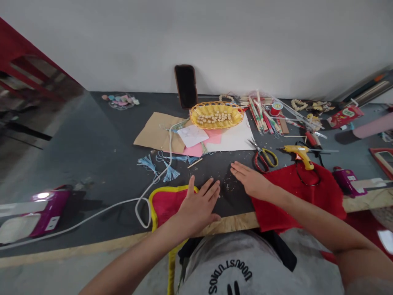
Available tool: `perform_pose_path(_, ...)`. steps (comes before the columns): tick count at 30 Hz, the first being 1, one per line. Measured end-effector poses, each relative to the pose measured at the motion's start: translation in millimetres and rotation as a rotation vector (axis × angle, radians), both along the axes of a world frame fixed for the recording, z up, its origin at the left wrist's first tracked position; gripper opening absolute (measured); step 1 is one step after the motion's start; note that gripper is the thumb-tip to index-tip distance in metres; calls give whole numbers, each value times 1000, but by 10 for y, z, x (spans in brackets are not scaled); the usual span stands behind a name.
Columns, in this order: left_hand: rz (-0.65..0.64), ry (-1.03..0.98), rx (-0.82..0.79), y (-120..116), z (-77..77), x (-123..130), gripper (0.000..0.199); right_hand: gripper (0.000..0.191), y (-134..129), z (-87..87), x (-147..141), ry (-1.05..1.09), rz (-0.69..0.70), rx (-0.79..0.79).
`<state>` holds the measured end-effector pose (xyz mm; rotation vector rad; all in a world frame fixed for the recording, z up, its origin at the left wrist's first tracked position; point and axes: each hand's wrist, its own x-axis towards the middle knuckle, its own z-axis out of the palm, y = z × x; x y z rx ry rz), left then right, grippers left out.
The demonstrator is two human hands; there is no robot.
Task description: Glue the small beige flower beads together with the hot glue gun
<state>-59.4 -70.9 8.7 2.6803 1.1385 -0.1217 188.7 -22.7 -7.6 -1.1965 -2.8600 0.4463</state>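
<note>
My left hand (198, 205) lies with fingers spread, palm down, partly over a red cloth with yellow edging (167, 205) at the table's front edge. My right hand (251, 180) rests on its side on the dark tabletop with fingers stretched out, holding nothing. Small pale crumbs (229, 184) are scattered between both hands. Just beyond the right hand are scissors (264, 159) with red and yellow handles. Under my right forearm spreads a red cloth (276, 213), with a yellow glue gun (299, 153) on its far edge.
A yellow basket of small pale pieces (216, 116) stands on white paper (236, 137). Blue tassels (171, 174) and a white cable (144, 200) lie left. A phone (186, 87) leans on the wall. Purple power strips (52, 211) sit at both sides. Thread (276, 108) stands back right.
</note>
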Motion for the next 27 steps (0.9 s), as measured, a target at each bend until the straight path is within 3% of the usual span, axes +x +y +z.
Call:
perform_pose_path(5, 27, -42, 47, 44, 6, 45, 57, 55, -274, -63, -106, 117, 138, -40)
perform_pose_path(9, 143, -42, 106, 95, 113, -51, 43, 41, -250, 6, 21, 262, -71, 18)
perform_pose_path(12, 170, -23, 111, 95, 157, -122, 38, 39, -236, 28, 79, 217, -125, 62)
perform_pose_path(16, 172, -13, 80, 52, 149, -138, 35, 46, -342, -28, -60, 212, -178, 99)
perform_pose_path(19, 165, -10, 77, 37, 130, -124, 35, 40, -381, -70, -233, 214, -133, 121)
perform_pose_path(23, 137, -10, 97, 55, 105, -123, 35, 15, -290, -84, -360, 75, -59, 152)
perform_pose_path(27, 132, -27, 134, 76, 93, -115, 33, 15, -245, -93, -368, 1, -37, 182)
